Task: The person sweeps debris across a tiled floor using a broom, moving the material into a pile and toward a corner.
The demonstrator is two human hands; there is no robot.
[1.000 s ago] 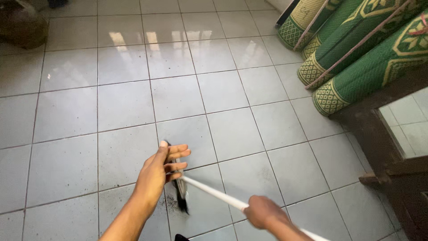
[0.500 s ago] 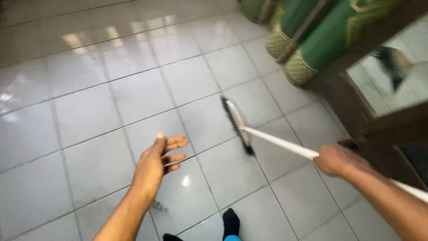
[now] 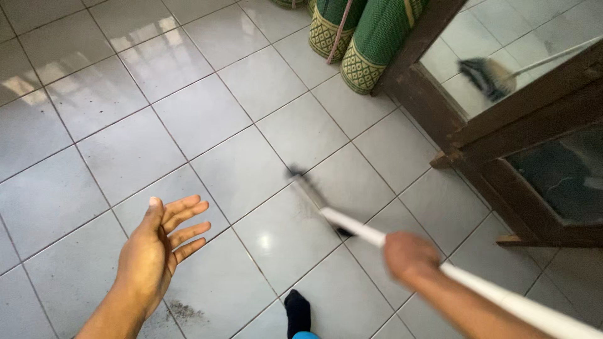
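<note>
The right hand (image 3: 411, 256) was clenched round the white handle (image 3: 502, 300) of a broom, blurred w/ motion. The handle ran from the lower right corner up and left to the dark broom head (image 3: 314, 196), which lay on the tiled floor (image 3: 188, 113); the head was smeared by blur, so its exact shape couldn't be told.

The left hand (image 3: 154, 251) was released: palm up, fingers spread and slightly curled, holding nothing, well apart from the handle, to the left of the broom head and nearer the camera.

Rel. to the broom head:
- A small patch of dark dust (image 3: 185, 311) lay on the tiles to the lower left, just beside the left wrist.
- A foot in a dark sock (image 3: 298, 311) stood on the floor below it, near the bottom edge.
- Rolled green mats (image 3: 370, 44) w/ patterned yellow ends lay on the floor above and to the right, touching the dark wooden frame (image 3: 427, 100).
- That frame, w/ glass panels (image 3: 553, 176), stood to the right. A second broom (image 3: 487, 76), w/ a bristly head and pale stick, showed in the upper panel; couldn't tell if behind the glass or mirrored.

Window light glared on the tiles at upper left.
</note>
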